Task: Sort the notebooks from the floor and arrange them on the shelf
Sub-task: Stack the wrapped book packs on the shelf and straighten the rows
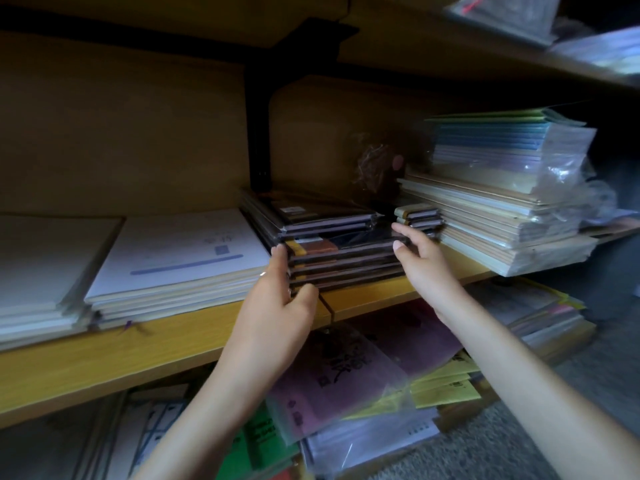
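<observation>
Nearest to us, down on the floor (519,441), we see more notebooks waiting: a purple notebook (349,379) in a plastic sleeve, yellow ones (446,386) beneath it and a green one (263,441) at the bottom edge. Those are not yet sorted.

Above them our two arms reach up to the shelf (138,344). Our left hand (277,299) presses against the left end of a stack of dark notebooks (346,261), fingers flat along the side and thumb curled under the front lower corner. Our right hand (420,261) rests against the right end, fingers spread and only lightly bent. So we have the stack squeezed between both palms rather than clasped in either fist. It sits on the shelf near the front edge.

We judge we are in the placing step, squaring this stack into its slot between the white pile (180,258) on the left and the tall wrapped pile (502,202) on the right. A second dark stack (311,213) lies just behind.

Next, we would likely need to push the stack level and flush, let go without dragging the top covers, then go down for the purple one.
</observation>
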Action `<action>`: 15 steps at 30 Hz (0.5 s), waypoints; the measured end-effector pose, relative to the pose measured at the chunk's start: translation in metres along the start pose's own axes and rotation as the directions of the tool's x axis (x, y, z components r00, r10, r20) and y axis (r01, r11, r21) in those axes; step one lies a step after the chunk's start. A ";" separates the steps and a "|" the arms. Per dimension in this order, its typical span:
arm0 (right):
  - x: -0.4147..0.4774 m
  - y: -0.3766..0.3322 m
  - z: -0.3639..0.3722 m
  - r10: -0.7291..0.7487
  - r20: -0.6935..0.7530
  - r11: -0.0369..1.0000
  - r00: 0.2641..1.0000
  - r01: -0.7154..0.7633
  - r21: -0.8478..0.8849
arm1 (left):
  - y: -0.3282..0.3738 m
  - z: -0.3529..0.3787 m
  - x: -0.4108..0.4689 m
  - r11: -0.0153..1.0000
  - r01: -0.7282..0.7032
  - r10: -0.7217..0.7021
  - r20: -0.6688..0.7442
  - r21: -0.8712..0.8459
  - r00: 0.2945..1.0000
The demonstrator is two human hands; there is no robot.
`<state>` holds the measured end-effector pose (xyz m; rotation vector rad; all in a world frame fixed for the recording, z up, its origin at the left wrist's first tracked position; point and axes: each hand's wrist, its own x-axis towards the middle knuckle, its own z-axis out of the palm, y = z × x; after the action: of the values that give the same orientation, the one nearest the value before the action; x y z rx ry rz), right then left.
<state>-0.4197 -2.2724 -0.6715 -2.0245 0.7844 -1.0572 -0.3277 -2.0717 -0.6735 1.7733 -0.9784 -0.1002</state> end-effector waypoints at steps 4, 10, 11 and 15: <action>-0.001 -0.021 0.011 -0.165 -0.066 0.964 0.984 0.147 -0.222 | 0.008 -0.014 0.023 0.992 -0.023 0.051 -0.218 0.127 0.975; -0.003 -0.041 0.038 -0.180 -0.059 0.920 0.982 0.147 -0.363 | 0.010 -0.017 0.058 0.951 -0.006 0.113 -0.329 0.309 0.938; -0.005 -0.042 0.040 -0.192 -0.059 0.895 0.980 0.151 -0.419 | 0.008 -0.016 0.060 0.943 -0.004 0.125 -0.344 0.333 0.931; -0.010 -0.044 0.045 -0.174 0.050 0.801 0.984 0.171 -0.574 | 0.000 -0.016 0.070 0.936 0.022 0.129 -0.400 0.352 0.907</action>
<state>-0.3772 -2.2262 -0.6589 -2.6523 1.0326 -0.9999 -0.2739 -2.1055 -0.6408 1.9747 -0.7579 0.5049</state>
